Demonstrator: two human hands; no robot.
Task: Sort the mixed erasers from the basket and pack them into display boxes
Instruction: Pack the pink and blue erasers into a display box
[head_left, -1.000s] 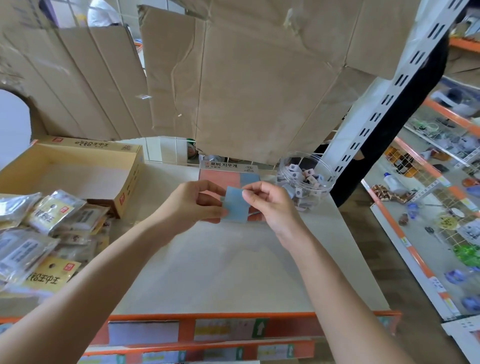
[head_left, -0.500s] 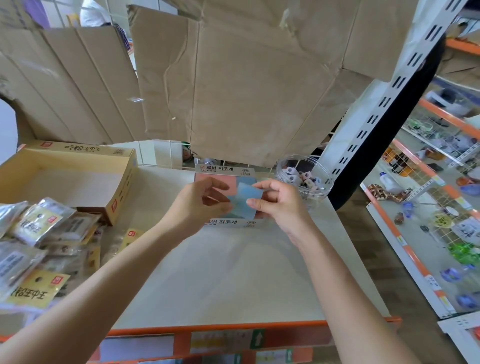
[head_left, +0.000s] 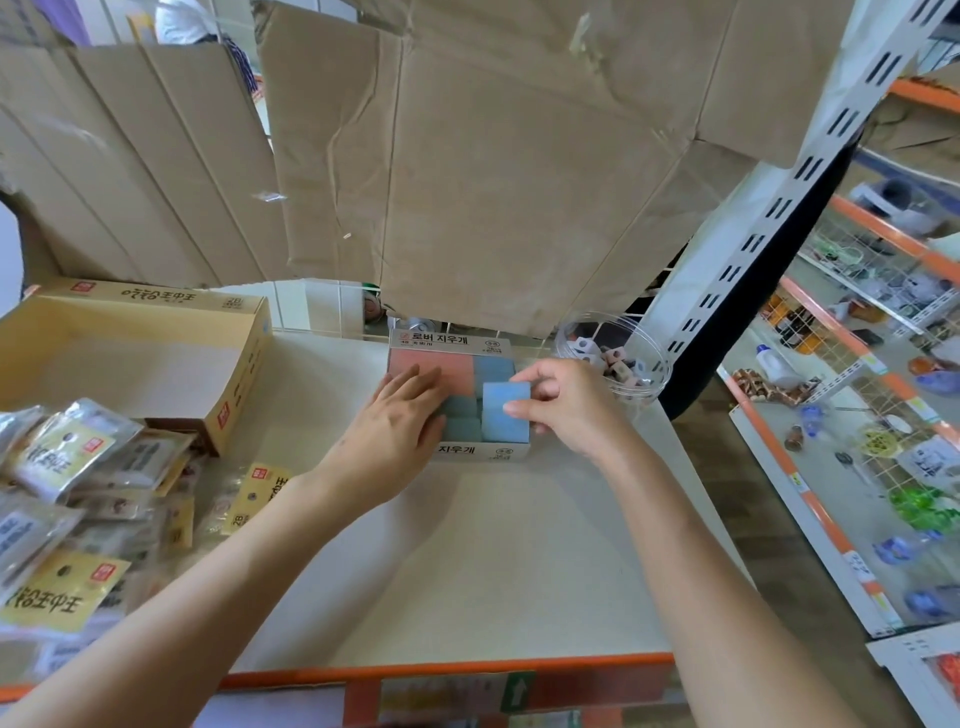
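A small white display box (head_left: 470, 450) with printed lettering sits on the shelf top, filled with pink erasers (head_left: 452, 364) on its left and blue erasers (head_left: 493, 366) on its right. My right hand (head_left: 566, 410) pinches a light blue eraser (head_left: 505, 415) that stands upright at the box's front right, partly sunk among the others. Lying flat with straight fingers, my left hand (head_left: 402, 415) presses on the erasers in the left half of the box.
A clear round tub (head_left: 652, 358) of small erasers stands right of the box. An open yellow carton (head_left: 228, 410) and a heap of foil packets (head_left: 67, 467) lie at the left. Cardboard sheets (head_left: 519, 182) hang behind; a white shelf upright (head_left: 769, 208) rises at right.
Both hands held the blue eraser in the air before. Now they have dropped to the box: the right hand sets the eraser into it and the left hand lies flat on the erasers.
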